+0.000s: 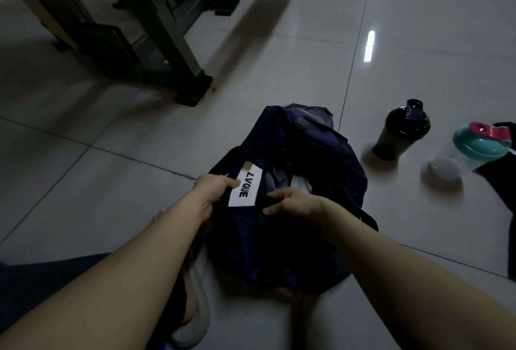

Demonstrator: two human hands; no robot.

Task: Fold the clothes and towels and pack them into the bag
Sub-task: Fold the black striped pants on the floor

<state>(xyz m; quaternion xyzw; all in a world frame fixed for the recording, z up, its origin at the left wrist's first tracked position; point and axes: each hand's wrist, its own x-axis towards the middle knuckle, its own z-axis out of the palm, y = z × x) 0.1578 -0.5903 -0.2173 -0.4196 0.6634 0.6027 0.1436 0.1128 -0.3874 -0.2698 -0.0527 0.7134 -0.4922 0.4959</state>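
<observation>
Glossy pale tile floor [111,154] under everything, crossed by thin grout lines and streaks of reflected light. Far left of the bag [312,148] and beyond it: dark metal frame legs [167,51], angled, ending in blocky feet, well apart from the bag, bare tile between. Close on the bag's left, by its nearest end: a light-soled sandal [195,310], partly hidden by the left forearm, just beside the fabric. At the bag's left rim: left hand [212,189], fingers curled over the edge, thumb against a white label [247,187] printed LVQUE. The bag itself: dark navy, soft and slumped, thin cloth, lying on the tile in the middle, mouth agape between the hands. Inside the mouth: crumpled grey cloth [275,179] and a strip of something white, too dim to identify. At the bag's right rim: right hand [293,201], pinching a dark fold of the edge. Hands apart, each clamped on its own side of the opening. Right of the bag, across a strip of bare tile: an upright black shaker [399,134], cylindrical, with a flip lid. Further right of the bag: a clear bottle [480,146] on its side, teal lid, pink cap, lying against a black cloth [499,196] that runs out of view.
</observation>
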